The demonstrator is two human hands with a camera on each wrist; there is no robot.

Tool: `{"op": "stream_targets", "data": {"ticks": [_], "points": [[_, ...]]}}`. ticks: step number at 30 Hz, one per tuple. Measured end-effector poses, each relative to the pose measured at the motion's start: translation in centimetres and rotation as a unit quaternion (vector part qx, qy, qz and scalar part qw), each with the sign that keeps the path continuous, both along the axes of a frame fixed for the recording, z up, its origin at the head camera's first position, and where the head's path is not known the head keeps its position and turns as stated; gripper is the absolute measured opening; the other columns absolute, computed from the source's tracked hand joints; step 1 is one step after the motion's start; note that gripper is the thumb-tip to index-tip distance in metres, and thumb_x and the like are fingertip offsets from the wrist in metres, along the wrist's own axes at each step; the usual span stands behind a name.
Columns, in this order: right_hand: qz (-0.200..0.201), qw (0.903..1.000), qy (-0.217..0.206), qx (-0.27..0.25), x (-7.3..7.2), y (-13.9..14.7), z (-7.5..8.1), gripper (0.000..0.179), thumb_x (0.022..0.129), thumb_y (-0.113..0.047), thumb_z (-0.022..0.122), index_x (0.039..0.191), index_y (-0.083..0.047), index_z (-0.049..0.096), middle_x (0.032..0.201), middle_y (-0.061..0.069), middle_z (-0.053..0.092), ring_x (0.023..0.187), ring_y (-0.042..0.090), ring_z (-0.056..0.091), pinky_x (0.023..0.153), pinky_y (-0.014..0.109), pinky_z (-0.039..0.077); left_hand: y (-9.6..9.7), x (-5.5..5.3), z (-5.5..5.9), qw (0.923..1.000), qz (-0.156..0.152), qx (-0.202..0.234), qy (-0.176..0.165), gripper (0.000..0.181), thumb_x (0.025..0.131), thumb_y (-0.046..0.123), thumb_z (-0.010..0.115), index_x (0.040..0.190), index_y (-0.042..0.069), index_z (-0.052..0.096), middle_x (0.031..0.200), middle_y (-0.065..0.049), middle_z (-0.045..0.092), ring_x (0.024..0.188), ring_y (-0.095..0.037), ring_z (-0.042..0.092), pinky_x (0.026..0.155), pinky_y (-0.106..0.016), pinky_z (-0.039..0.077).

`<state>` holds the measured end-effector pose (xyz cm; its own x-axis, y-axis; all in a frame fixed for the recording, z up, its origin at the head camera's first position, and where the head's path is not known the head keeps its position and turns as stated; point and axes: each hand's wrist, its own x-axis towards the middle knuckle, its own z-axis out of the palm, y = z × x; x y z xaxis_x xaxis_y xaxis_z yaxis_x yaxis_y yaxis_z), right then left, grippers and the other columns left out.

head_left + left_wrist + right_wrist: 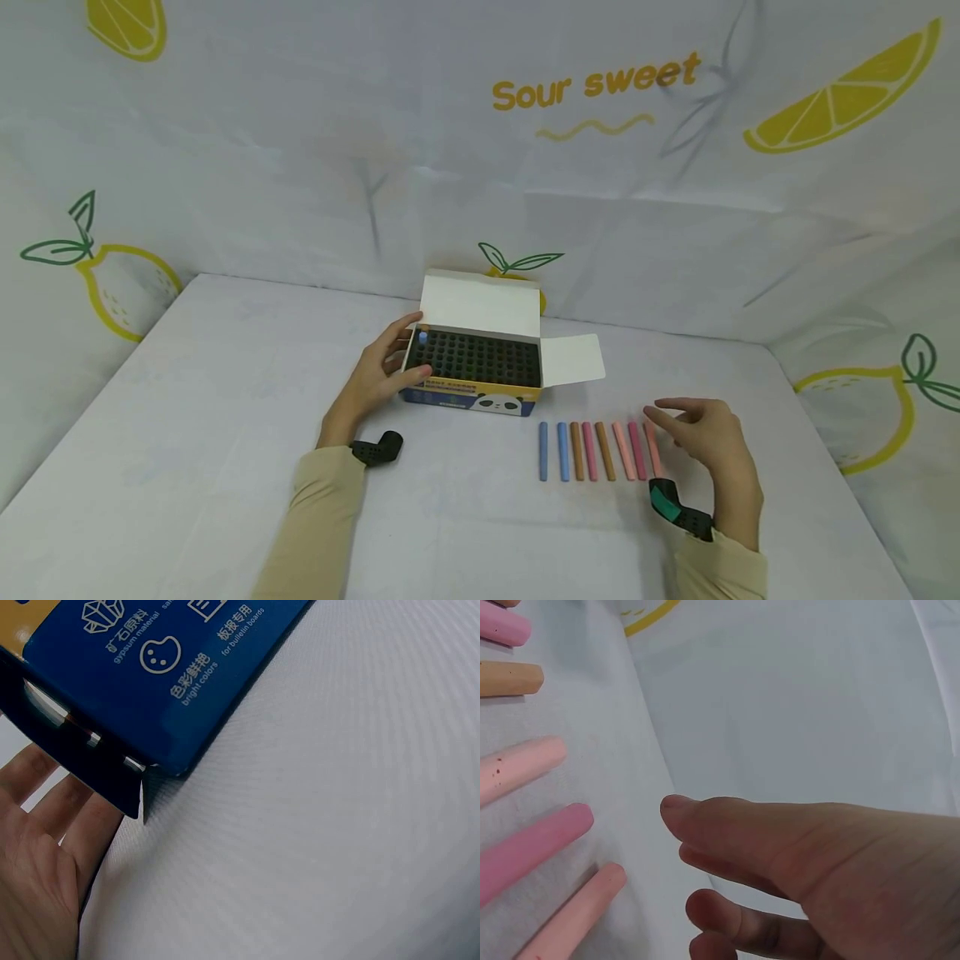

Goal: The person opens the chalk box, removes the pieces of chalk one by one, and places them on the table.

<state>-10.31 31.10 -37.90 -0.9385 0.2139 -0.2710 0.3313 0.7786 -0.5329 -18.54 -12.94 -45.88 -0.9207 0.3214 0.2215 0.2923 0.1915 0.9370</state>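
My left hand (371, 379) grips the left end of a chalk box (465, 398), its thumb over the front edge and its fingers along the left side. The box is blue and yellow with a panda face, and its lid stands up at the back. Inside is a black insert with rows of holes, and a blue chalk (423, 337) pokes up at the far left corner. My right hand (708, 433) hovers by the right end of a row of chalks, nearest the rightmost pink chalk (653, 450). Nothing shows between its thumb and fingers (712, 907).
Several chalks lie side by side in front of the box: blue ones (543, 452), brown ones (577, 452) and pink ones. A white side flap (572, 360) sticks out from the box's right end. Behind the white-covered table (187, 417) hangs a lemon-print cloth (300, 150).
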Motion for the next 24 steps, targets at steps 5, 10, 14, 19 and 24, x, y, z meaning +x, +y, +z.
{"op": "stream_targets", "data": {"ticks": [5,10,14,19,24], "points": [[0.002,0.9999,0.016,0.005,0.2,-0.2,0.2,0.057,0.097,-0.042,0.068,0.134,0.002,0.065,0.084,0.007,0.076,0.072,0.014,0.058,0.065,0.030,0.041,0.0,0.0,-0.1,1.0000,0.000,0.002,-0.001,0.078,0.091,0.023,0.073,0.159,0.032,0.035,0.148,-0.016,0.052,0.135,-0.039,0.055,0.108,-0.060,0.049],[-0.011,0.9982,0.056,0.016,0.4,-0.7,0.5,0.054,0.096,-0.043,0.067,0.132,-0.002,0.068,0.091,0.013,0.074,0.078,0.016,0.054,0.065,0.030,0.040,0.0,0.0,0.0,1.0000,0.002,-0.002,0.001,0.078,0.091,0.024,0.073,0.159,0.033,0.035,0.148,-0.015,0.052,0.135,-0.039,0.055,0.109,-0.061,0.048],[-0.020,0.9953,0.093,0.017,0.4,-1.3,0.8,0.053,0.096,-0.044,0.068,0.130,-0.003,0.070,0.097,0.018,0.072,0.078,0.018,0.055,0.062,0.029,0.041,-0.2,0.1,0.1,1.0000,0.003,-0.003,-0.002,0.078,0.091,0.024,0.073,0.159,0.032,0.035,0.148,-0.015,0.052,0.136,-0.039,0.054,0.109,-0.061,0.048],[-0.018,0.9918,0.126,0.013,0.5,-2.1,1.5,0.052,0.095,-0.045,0.070,0.129,-0.006,0.071,0.096,0.017,0.073,0.066,0.011,0.058,0.059,0.028,0.043,-0.2,0.1,0.1,1.0000,0.005,-0.003,-0.002,0.078,0.090,0.024,0.074,0.158,0.033,0.036,0.148,-0.016,0.052,0.135,-0.040,0.055,0.108,-0.061,0.048],[-0.009,0.9898,0.142,-0.008,0.4,-3.2,2.3,0.051,0.094,-0.045,0.070,0.130,-0.009,0.071,0.097,0.015,0.073,0.067,0.006,0.059,0.058,0.027,0.045,-0.1,-0.2,-0.2,1.0000,-0.002,0.003,0.007,0.079,0.091,0.022,0.074,0.159,0.030,0.035,0.147,-0.016,0.053,0.132,-0.038,0.057,0.105,-0.057,0.052]]}}
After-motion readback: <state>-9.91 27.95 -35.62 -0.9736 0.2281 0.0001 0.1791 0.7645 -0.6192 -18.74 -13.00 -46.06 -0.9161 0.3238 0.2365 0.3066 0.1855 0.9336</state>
